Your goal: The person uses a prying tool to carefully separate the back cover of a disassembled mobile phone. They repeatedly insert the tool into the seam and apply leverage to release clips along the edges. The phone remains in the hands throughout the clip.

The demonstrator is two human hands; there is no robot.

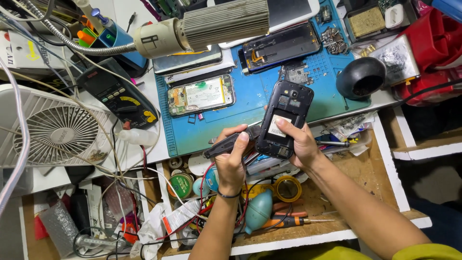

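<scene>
- Hidden/cut off: your left hand (231, 161) covers most of the dark tool (226, 143) it holds; can't tell what kind of tool, only a dark bar sticking out left of the fist.
- Lower edge of the black phone (284, 119) sits behind your right hand (301, 144); back cover is off, insides show, small parts too blurry to read.
- Lamp head (211, 26) w/ ribbed shade blocks the top-centre of the blue mat (250, 98); things under it not visible.
- Fan (50, 126) at left is partly crossed by wires; frame's left edge cuts it off.
- Room: phone hovers over the front edge of the bench, above the open drawer (365, 178). Drawer is crammed w/ tape rolls, a teal blower bulb (259, 209), screwdriver (288, 222), wires; little free space below your wrists.
- Mat has bare blue patch just left of the phone; an opened phone (201, 95) lies beyond that, multimeter (118, 94) further left, black bowl (361, 77) to the right, well apart.
- Grip, left: clenched round the dark tool, thumb on top, tool tip just beside phone's left edge; contact unclear.
- Grip, right: grasping the black phone, thumb across its back, fingers wrapped behind; phone tilted, camera end up.
</scene>
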